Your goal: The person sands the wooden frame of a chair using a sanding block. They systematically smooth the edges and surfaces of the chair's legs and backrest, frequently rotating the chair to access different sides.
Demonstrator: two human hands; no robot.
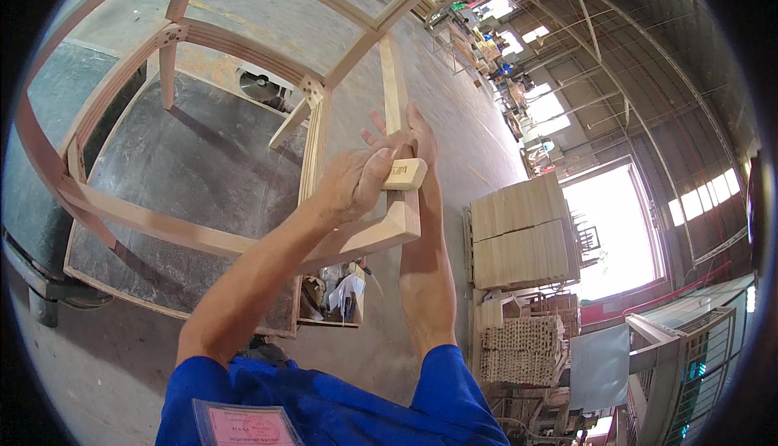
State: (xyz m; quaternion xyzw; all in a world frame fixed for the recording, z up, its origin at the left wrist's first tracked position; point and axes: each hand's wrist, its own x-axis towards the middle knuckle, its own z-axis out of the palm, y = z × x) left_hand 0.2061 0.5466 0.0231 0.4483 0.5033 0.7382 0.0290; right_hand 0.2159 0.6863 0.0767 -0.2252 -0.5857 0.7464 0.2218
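A pale wooden block [408, 174] with rounded edges and a dark mark is gripped in my left hand [353, 184], its thumb bent over the near face. The block lies across an upright bar of a large unpainted wooden frame [356, 245], just above a mitred corner. My right hand [420, 136] is around the same bar from the right, its thumb pointing up and several fingertips showing beyond the bar on the left. Where the two hands overlap, part of the bar and the block's far end are hidden. Curved rails of the frame extend left over a dark-topped table.
The dark table [219, 195] has a light wooden edge; a circular saw blade [261, 87] shows at its far side. Below the frame's corner sits an open box of odds and ends [344, 296]. Stacked boards [519, 256] and bundled wood strips [519, 351] stand to the right.
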